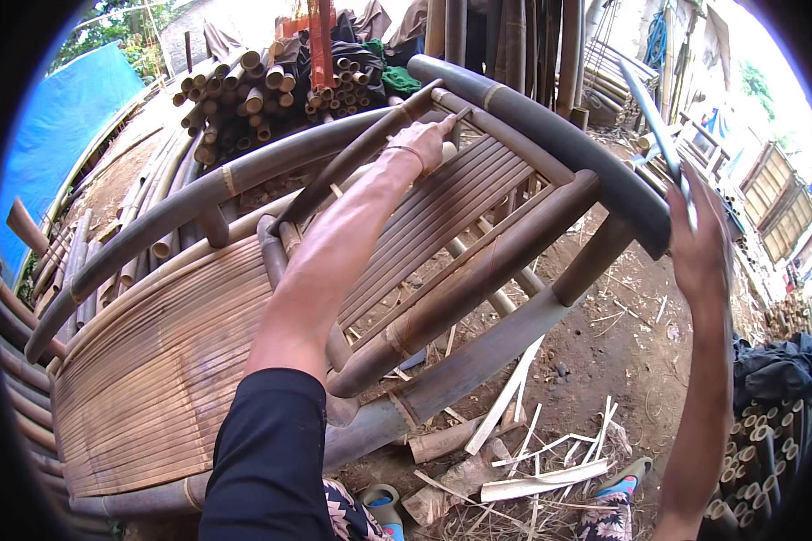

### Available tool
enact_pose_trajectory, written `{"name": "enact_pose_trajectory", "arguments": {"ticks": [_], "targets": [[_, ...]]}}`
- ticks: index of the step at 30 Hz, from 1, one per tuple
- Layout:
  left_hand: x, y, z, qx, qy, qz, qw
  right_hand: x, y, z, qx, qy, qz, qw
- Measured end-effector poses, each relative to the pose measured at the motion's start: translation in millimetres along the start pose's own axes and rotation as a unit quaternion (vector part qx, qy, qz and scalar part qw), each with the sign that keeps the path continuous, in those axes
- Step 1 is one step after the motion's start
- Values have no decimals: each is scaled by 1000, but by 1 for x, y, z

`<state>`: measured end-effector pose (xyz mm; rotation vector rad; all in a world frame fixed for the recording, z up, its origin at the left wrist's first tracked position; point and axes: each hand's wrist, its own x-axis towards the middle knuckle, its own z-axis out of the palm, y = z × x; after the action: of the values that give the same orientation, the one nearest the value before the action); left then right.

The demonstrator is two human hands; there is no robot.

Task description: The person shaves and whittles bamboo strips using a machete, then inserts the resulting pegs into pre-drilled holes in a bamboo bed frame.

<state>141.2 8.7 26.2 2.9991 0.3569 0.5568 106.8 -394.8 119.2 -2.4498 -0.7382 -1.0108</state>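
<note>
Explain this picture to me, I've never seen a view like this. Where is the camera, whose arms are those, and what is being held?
The camera sits on a person's head and looks down, so the round, bent edges come from its wide lens. Both arms are that person's own. The left hand pinches a thin peg against a dark bamboo chair frame that lies on its side on bare dirt. The right hand is raised, gripping a long blade. Split bamboo offcuts lie on the ground below, and cut bamboo poles are stacked behind.

Light: soft daylight is falling evenly, casting faint shadows.
Blur: right hand point(699, 243) is smearing.
Edges: fisheye is bending, black rim surrounding.
</note>
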Motion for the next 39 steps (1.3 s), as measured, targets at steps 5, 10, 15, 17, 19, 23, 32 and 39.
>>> {"name": "enact_pose_trajectory", "arguments": {"ticks": [5,10,15,17,19,23,32,39], "targets": [[10,25,0,-2,-45,-46,998,59,-9,46,-15,-112,115,987],[23,9,-15,51,-118,-15,992,53,-8,73,-52,-105,130,985],[3,17,-32,-52,-210,78,973,59,-18,62,68,-157,212,962],[-1,22,-32,-189,-230,56,953,63,-12,70,52,-129,163,977],[-2,33,-39,-32,-200,61,977,57,-5,77,49,-116,130,984],[-37,59,-81,134,-93,-20,986,56,-6,76,70,-116,120,983],[-149,9,46,-98,50,-106,988,-23,16,8,410,8,239,880],[-145,26,48,-66,1,-136,988,-269,71,-132,543,-26,482,687]]}}
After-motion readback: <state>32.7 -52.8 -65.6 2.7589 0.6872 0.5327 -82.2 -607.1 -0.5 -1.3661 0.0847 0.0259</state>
